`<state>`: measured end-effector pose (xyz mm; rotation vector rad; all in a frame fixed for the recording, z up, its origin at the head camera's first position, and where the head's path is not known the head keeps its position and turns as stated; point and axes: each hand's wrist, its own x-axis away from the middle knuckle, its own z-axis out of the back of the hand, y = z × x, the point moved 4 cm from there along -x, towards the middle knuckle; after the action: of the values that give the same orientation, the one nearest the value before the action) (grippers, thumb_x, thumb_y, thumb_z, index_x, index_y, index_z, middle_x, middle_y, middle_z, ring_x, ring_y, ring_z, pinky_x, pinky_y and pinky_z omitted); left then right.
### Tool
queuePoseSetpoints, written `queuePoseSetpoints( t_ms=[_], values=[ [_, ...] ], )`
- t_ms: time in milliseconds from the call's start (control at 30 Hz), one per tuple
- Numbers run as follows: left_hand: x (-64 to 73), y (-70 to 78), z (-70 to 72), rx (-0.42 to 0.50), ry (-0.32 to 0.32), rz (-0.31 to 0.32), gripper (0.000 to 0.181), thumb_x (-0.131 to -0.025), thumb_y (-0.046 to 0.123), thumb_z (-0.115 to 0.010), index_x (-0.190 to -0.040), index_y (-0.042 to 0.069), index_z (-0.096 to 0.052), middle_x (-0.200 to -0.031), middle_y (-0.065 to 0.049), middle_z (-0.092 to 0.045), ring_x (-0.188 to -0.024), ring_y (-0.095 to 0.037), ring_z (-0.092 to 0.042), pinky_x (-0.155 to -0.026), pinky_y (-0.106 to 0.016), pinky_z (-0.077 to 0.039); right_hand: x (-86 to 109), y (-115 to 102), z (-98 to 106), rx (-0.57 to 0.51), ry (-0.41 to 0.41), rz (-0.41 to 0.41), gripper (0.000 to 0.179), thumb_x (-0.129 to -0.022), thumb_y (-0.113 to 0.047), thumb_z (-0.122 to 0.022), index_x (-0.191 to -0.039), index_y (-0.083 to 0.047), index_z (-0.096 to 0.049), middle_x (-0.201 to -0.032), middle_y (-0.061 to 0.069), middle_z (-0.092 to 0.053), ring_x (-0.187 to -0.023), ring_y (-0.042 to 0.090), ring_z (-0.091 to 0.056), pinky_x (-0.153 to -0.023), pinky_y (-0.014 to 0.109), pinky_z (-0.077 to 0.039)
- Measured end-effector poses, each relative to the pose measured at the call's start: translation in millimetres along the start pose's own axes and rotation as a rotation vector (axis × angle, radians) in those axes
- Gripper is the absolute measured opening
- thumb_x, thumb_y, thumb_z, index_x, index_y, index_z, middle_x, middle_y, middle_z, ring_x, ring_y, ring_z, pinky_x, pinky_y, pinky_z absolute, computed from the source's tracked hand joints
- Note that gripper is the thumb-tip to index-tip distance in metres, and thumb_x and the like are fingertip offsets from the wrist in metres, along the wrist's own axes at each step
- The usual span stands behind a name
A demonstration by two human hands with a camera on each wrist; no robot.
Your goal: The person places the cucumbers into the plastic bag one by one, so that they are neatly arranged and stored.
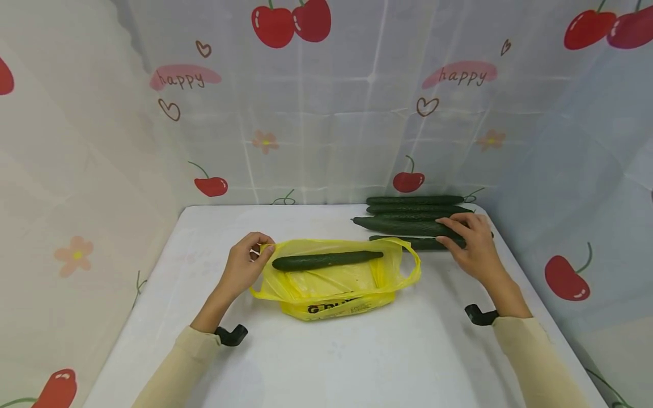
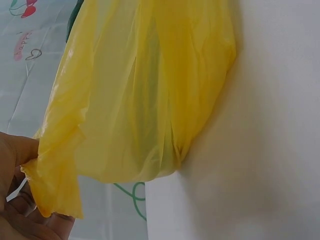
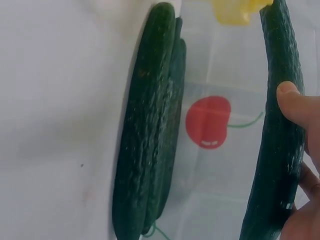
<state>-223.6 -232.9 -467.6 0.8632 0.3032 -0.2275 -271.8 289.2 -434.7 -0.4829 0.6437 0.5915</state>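
Note:
My left hand (image 1: 242, 263) pinches the left edge of a yellow plastic bag (image 1: 331, 289) between thumb and fingers. One dark green cucumber (image 1: 326, 261) lies across the bag's open mouth. With thumb on one side and fingers on the other, my right hand (image 1: 474, 246) grips another cucumber (image 3: 277, 130), raised above the table in the right wrist view. Below and beside it several more cucumbers (image 3: 142, 125) lie side by side. A darker greenish shape shows through the bag's plastic (image 2: 150, 95) in the left wrist view.
The white table (image 1: 357, 362) has a printed curtain (image 1: 336, 124) with cherries hanging at its back and sides. The row of cucumbers (image 1: 413, 200) sits near the far right corner. A loose bag handle (image 1: 415, 272) loops out to the right.

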Motion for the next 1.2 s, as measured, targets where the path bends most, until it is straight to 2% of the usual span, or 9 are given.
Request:
queuePoseSetpoints(
  t_ms=[267,433,633,933,1200],
  values=[
    [0.2,1.2,1.0,-0.004,0.007,-0.010,0.009,-0.105,0.017,-0.072,-0.113,0.014,-0.071,-0.108,-0.004,-0.070,-0.090,-0.018,-0.058,-0.074,-0.020,-0.053,-10.1,-23.3,-9.1,-0.034,-0.001,0.040,0.051,-0.078,0.001,-0.091,-0.126,-0.002,-0.076,-0.118,0.027,-0.062,-0.105,0.047,-0.048,-0.094,0.062,-0.035],
    [0.7,1.7,1.1,-0.004,0.001,-0.012,0.009,-0.105,0.017,-0.071,-0.113,0.014,-0.071,-0.109,-0.005,-0.071,-0.090,-0.017,-0.058,-0.075,-0.019,-0.052,-13.5,-36.9,-18.7,-0.025,-0.036,0.053,0.047,-0.082,-0.005,-0.091,-0.126,-0.005,-0.076,-0.119,0.023,-0.064,-0.102,0.041,-0.048,-0.091,0.056,-0.036],
    [2.0,0.5,0.8,0.004,0.004,-0.014,0.009,-0.105,0.018,-0.072,-0.113,0.014,-0.072,-0.108,-0.004,-0.070,-0.089,-0.017,-0.058,-0.074,-0.019,-0.053,-16.3,-52.9,-33.1,-0.052,-0.078,0.043,0.046,-0.083,-0.008,-0.090,-0.127,-0.008,-0.076,-0.121,0.018,-0.064,-0.108,0.037,-0.049,-0.094,0.057,-0.040],
    [2.1,0.8,-0.7,0.014,0.004,-0.017,0.009,-0.105,0.019,-0.071,-0.114,0.015,-0.072,-0.109,-0.004,-0.071,-0.090,-0.017,-0.058,-0.074,-0.020,-0.053,-19.3,-75.9,-48.9,-0.077,-0.109,0.087,0.044,-0.084,-0.010,-0.090,-0.126,-0.009,-0.076,-0.123,0.016,-0.065,-0.108,0.033,-0.051,-0.094,0.054,-0.042],
    [2.5,2.1,-1.4,0.014,0.003,-0.011,0.009,-0.105,0.017,-0.072,-0.113,0.015,-0.072,-0.109,-0.004,-0.071,-0.089,-0.017,-0.058,-0.074,-0.020,-0.053,-24.9,-99.1,-59.2,0.005,-0.168,0.159,0.042,-0.088,-0.018,-0.088,-0.128,-0.012,-0.076,-0.123,0.012,-0.066,-0.110,0.033,-0.054,-0.096,0.057,-0.048]
  ],
)
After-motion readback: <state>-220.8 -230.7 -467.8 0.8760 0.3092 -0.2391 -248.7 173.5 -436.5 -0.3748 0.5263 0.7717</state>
